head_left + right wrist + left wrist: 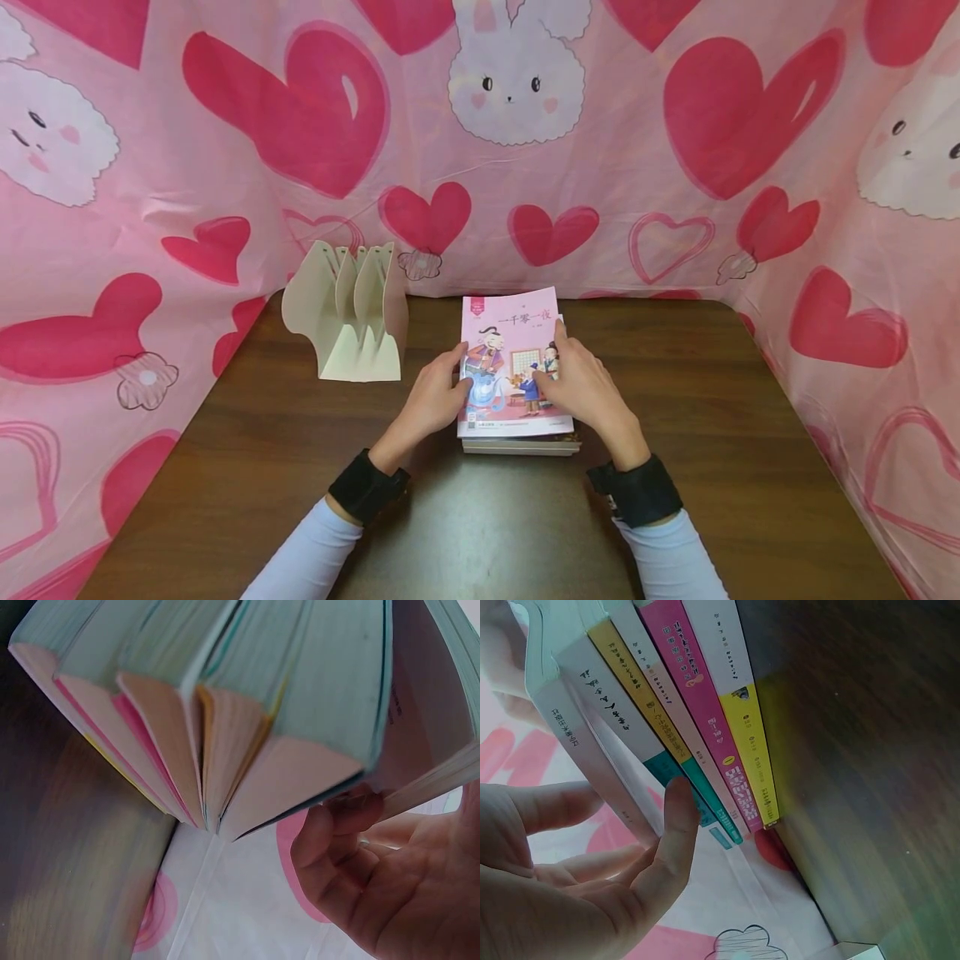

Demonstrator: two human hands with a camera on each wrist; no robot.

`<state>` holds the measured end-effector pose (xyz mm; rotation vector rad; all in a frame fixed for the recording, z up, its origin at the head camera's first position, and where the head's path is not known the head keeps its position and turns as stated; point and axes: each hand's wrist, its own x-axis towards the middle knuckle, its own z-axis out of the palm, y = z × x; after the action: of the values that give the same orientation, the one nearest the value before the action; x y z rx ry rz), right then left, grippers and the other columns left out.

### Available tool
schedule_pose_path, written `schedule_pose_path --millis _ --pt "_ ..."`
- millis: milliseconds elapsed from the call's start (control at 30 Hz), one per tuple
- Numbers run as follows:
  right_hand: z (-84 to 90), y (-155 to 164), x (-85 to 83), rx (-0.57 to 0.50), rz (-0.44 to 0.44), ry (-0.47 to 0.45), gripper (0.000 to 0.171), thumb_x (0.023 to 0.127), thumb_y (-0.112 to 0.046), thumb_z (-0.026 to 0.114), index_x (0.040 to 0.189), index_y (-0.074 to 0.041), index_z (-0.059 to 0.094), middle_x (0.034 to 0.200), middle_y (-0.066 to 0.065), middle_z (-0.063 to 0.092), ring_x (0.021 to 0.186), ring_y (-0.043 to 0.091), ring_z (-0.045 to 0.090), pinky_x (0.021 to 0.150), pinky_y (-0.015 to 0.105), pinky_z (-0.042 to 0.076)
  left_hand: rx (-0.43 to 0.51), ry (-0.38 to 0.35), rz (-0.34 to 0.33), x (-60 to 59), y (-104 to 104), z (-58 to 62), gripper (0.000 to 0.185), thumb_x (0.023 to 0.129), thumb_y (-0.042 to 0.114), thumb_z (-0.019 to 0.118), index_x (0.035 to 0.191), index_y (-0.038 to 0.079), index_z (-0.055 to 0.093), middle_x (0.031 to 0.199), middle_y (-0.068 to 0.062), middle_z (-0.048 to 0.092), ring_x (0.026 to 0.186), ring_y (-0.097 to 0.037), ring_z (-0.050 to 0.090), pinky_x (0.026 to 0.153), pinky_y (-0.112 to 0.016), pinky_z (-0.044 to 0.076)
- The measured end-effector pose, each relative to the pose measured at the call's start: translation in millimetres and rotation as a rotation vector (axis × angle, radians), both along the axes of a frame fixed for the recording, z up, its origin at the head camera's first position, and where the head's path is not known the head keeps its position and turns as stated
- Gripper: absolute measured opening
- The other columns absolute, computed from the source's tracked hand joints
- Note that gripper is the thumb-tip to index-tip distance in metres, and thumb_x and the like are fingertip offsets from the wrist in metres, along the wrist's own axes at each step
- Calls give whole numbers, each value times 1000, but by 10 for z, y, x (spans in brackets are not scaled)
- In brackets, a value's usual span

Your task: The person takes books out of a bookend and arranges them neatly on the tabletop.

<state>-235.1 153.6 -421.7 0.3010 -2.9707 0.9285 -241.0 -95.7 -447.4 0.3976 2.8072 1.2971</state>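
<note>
A pink picture-covered book [517,400] lies on top of a stack of books [521,448] at the table's middle. My left hand [433,393] holds its left side, thumb by the spine. In the left wrist view one fingertip of that hand reaches the teal-and-white spine [660,769] just below. On the opposite side my right hand [592,387] pinches the pink book's edge, thumb over the cover and fingers curled beneath. The right wrist view shows a gap between this book [442,769] and the page blocks [315,682] under it.
A cream file rack [360,354] with several upright dividers stands left of the stack, near the table's back edge. Brown wooden tabletop [712,417] surrounds the books. Pink fabric with hearts and rabbits [510,167] hangs behind and along both sides.
</note>
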Motion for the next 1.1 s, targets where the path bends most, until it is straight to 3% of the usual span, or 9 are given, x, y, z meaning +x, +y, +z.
schedule_pose_path --millis 200,500,1100 --pt "-2 3 2 -3 -3 -7 95 94 -26 74 161 12 20 150 32 50 129 42 57 106 62 47 -13 -28 -6 -2 25 -7 60 102 10 68 156 0 47 152 -21 55 139 -36 54 114 -54 42" --pt "-11 22 -1 -36 8 -52 95 94 -24 76 161 12 19 154 32 46 135 45 53 110 62 44 -85 -37 -31 -5 39 -8 56 103 13 66 156 1 49 149 -20 58 129 -34 61 109 -53 48" --pt "-2 41 4 -15 -5 -104 94 95 -24 75 162 11 19 157 32 43 142 47 46 112 63 40 -135 -67 -72 46 75 -8 57 106 16 62 157 -2 44 156 -20 51 141 -36 52 115 -53 41"
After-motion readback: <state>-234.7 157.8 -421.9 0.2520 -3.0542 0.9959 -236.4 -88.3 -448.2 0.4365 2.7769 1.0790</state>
